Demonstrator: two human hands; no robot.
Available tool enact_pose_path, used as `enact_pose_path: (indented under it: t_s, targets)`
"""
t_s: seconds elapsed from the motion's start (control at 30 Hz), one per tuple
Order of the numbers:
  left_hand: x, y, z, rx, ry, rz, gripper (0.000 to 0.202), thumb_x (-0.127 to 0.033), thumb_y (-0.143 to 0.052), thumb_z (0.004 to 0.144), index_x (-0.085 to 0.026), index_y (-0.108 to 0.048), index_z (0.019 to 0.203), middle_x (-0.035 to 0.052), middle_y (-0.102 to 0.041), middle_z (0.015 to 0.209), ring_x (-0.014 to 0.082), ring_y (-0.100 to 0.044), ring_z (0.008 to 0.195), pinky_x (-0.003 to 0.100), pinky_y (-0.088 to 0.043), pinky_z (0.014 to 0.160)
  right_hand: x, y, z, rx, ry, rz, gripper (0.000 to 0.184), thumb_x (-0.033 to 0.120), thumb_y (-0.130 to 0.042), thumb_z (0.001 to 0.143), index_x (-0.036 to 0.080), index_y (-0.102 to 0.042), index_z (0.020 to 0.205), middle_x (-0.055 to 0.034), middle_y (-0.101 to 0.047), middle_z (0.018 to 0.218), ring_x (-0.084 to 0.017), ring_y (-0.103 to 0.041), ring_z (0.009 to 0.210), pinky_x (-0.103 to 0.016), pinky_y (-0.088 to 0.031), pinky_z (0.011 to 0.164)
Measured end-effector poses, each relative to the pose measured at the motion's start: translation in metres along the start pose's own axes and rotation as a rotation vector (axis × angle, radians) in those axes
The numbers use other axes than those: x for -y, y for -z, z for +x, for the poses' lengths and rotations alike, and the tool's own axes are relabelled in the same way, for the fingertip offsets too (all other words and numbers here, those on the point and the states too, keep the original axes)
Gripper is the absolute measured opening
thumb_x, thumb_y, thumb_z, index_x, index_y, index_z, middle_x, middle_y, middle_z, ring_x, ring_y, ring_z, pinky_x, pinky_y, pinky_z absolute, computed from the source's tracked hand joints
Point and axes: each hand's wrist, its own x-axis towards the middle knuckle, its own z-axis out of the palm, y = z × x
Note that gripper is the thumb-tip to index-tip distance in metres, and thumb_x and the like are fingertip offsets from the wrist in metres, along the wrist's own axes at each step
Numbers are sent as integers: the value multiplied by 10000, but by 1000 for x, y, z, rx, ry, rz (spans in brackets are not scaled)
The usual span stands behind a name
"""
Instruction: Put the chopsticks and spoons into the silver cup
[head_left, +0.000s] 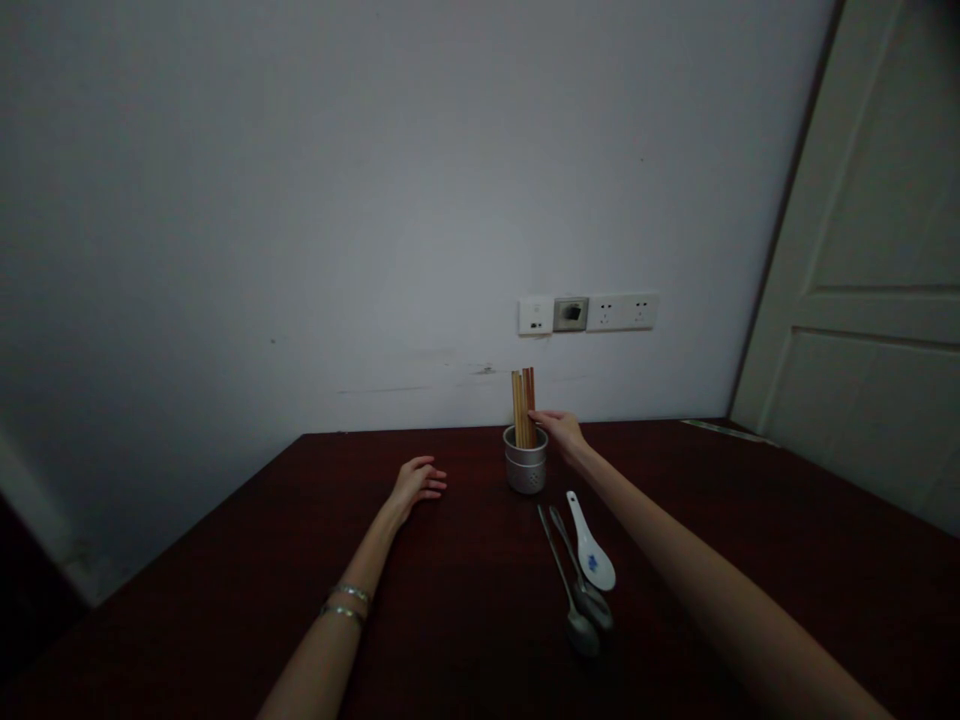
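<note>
One metal cup (525,472) holds upright brown chopsticks (520,398), too bunched to count. The right hand (562,431) has its fingers closed on them, and the left hand (417,480) lies empty with its fingers loose. Three spoons lie near: two metal spoons (576,600) and one white spoon (592,560).

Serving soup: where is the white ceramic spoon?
Head view, right of centre: white ceramic spoon on dark wooden table, beside two metal spoons, near metal cup.

The wooden chopsticks (523,408) my right hand (561,433) touches stand up tall, bunched together, in a little silver cup (525,472).
</note>
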Motion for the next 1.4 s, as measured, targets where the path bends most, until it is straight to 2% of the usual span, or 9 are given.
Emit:
enact_pose_path:
  t_s: [0.37, 0.6, 0.8, 0.9, 1.0, 1.1, 1.27, 1.4]
  targets:
    - [-2, 0, -5, 22, -21, 4, 356, -129, -428, 743, -115, -391, 1096, 109, -638, 796, 131, -609, 562, 225, -482, 500, 0, -1, -3, -7, 35, -77, 289, 317, -711, 508, 105, -675, 699, -66, -684, 695, -171, -619, 672, -252, -463, 628]
    - [0, 0, -2, 17, -17, 8, 356, -133, -443, 742, -113, -396, 1094, 116, -642, 803, 136, -614, 556, 230, -481, 496, -2, 1, -5, 15, 13, -77, 290, 327, -712, 515, 102, -677, 695, -78, -686, 705, -171, -623, 677, -248, -471, 633]
    - [2, 1, 1, 16, -23, 7, 342, -135, -446, 743, -118, -404, 1082, 108, -643, 780, 144, -617, 559, 238, -485, 495, 2, 9, -9, 76, -51, -73, 366, 389, -694, 544, 118, -676, 789, -91, -687, 798, -179, -626, 708, -236, -471, 582]
    - [2, 0, 1, 11, -31, 15, 329, -143, -452, 748, -118, -414, 1073, 106, -646, 777, 138, -618, 567, 229, -486, 504, 5, 24, -13, 106, -113, -55, 378, 424, -655, 589, 162, -660, 861, -86, -678, 874, -183, -629, 753, -235, -469, 553]
    - [4, 0, 1, 15, -33, 38, 300, -139, -454, 749, -112, -438, 1048, 105, -647, 776, 129, -616, 563, 213, -479, 495, 3, 46, -21, 60, -139, -74, 359, 419, -649, 599, 175, -652, 862, -97, -654, 964, -191, -619, 828, -237, -475, 575]
    - [6, -1, 3, 35, -45, 69, 233, -147, -452, 753, -107, -479, 981, 99, -644, 762, 123, -612, 553, 199, -469, 477, -6, 72, -34, 12, -176, -96, 323, 376, -657, 603, 157, -654, 840, -116, -646, 979, -192, -620, 822, -226, -477, 563]
    - [10, -1, 4, 30, -91, 113, 147, -156, -441, 758, -106, -523, 870, 78, -631, 715, 110, -599, 528, 184, -454, 450, -21, 117, -62, 36, -265, -84, 200, 271, -665, 608, 129, -662, 748, -129, -674, 835, -157, -626, 641, -233, -494, 527]
    - [11, 0, 2, -14, -122, 113, 117, -170, -488, 727, -116, -539, 816, 56, -619, 667, 104, -587, 516, 181, -449, 451, -24, 144, -83, 46, -250, -104, 162, 245, -661, 611, 130, -663, 724, -113, -678, 730, -142, -612, 561, -233, -496, 503]
